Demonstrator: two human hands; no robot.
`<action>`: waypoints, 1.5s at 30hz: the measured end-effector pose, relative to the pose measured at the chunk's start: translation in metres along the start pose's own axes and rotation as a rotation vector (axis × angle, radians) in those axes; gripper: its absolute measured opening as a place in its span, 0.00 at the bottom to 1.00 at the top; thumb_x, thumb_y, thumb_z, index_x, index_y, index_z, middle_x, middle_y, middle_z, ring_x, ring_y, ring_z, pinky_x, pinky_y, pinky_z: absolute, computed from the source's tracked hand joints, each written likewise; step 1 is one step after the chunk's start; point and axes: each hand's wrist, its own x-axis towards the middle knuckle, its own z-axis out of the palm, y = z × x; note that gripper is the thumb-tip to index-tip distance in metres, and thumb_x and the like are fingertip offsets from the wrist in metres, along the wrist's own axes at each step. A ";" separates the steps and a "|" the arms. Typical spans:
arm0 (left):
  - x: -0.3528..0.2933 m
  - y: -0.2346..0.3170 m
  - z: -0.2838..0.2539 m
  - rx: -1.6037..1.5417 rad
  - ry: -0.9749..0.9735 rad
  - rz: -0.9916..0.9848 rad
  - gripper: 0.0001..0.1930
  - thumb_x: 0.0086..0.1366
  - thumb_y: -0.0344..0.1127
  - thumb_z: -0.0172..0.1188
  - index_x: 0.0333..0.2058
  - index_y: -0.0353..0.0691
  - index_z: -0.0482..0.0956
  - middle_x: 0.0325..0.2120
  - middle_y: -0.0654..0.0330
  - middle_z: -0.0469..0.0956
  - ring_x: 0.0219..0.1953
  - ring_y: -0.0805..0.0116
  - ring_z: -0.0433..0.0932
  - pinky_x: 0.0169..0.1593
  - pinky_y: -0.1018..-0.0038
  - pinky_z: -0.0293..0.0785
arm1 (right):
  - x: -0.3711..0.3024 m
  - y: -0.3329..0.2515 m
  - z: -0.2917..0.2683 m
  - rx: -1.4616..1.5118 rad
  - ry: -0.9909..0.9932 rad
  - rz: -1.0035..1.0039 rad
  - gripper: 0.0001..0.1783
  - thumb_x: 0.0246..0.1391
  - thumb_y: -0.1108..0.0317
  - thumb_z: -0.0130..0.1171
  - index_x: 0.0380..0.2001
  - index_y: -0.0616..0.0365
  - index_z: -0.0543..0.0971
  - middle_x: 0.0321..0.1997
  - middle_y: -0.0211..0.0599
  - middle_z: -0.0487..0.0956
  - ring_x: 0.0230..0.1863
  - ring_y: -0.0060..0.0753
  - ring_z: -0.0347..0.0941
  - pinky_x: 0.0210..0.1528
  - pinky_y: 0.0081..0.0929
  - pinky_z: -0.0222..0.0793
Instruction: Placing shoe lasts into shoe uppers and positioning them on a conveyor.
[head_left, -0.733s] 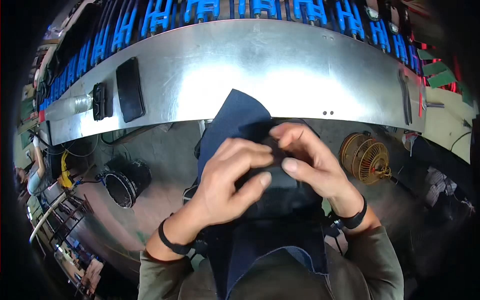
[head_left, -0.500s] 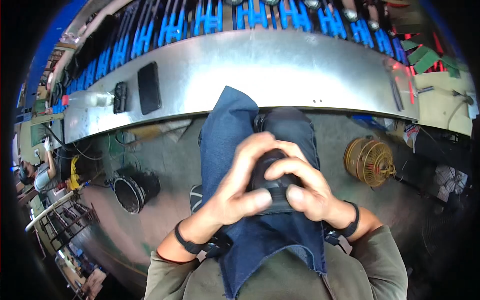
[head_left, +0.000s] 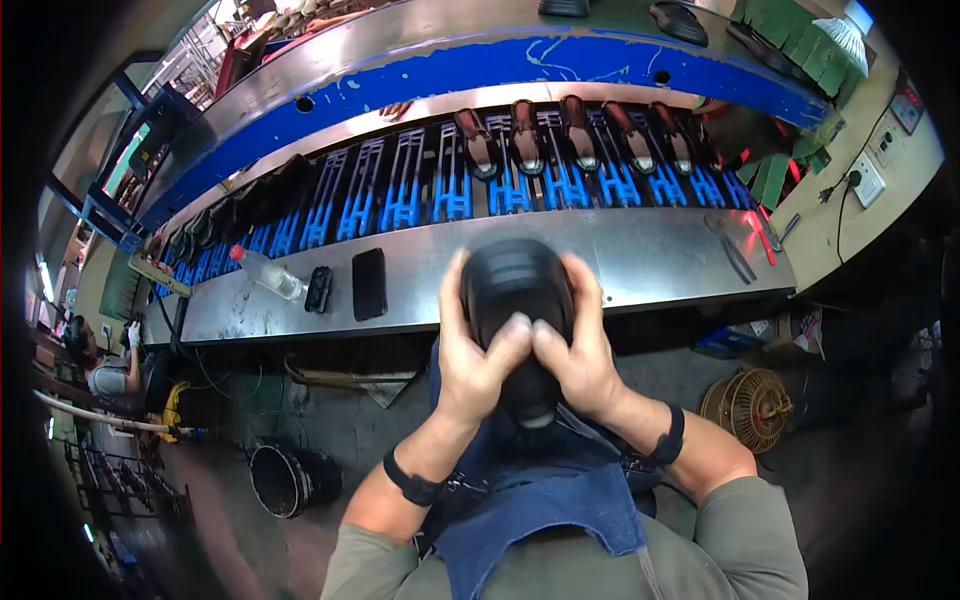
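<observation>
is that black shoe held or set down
Held: the left hand and right hand grip the black shoe from both sides. Whether it also touches the bench, I cannot tell.

Head-level fisheye, downward over hands point(head_left: 470, 368)
</observation>
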 end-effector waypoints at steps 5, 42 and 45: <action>-0.077 -0.015 -0.007 -0.051 -0.121 -0.145 0.53 0.59 0.37 0.74 0.73 0.34 0.45 0.63 0.46 0.64 0.64 0.55 0.69 0.68 0.60 0.64 | -0.025 -0.015 -0.036 -0.117 -0.354 -0.252 0.59 0.45 0.60 0.78 0.73 0.61 0.53 0.59 0.55 0.72 0.60 0.55 0.72 0.63 0.44 0.67; -0.045 -0.083 -0.034 -0.366 0.358 -1.113 0.41 0.71 0.71 0.43 0.58 0.33 0.71 0.52 0.47 0.77 0.54 0.54 0.78 0.59 0.58 0.75 | -0.081 0.031 -0.100 -0.113 -0.072 0.216 0.41 0.69 0.46 0.47 0.71 0.69 0.56 0.68 0.56 0.66 0.69 0.49 0.66 0.70 0.40 0.60; -0.065 -0.084 -0.046 0.892 -0.394 -0.287 0.41 0.61 0.63 0.64 0.58 0.32 0.70 0.58 0.41 0.68 0.59 0.46 0.71 0.63 0.55 0.68 | -0.055 0.027 -0.103 -0.033 0.364 0.316 0.33 0.73 0.49 0.38 0.66 0.68 0.65 0.61 0.45 0.73 0.61 0.36 0.72 0.65 0.36 0.66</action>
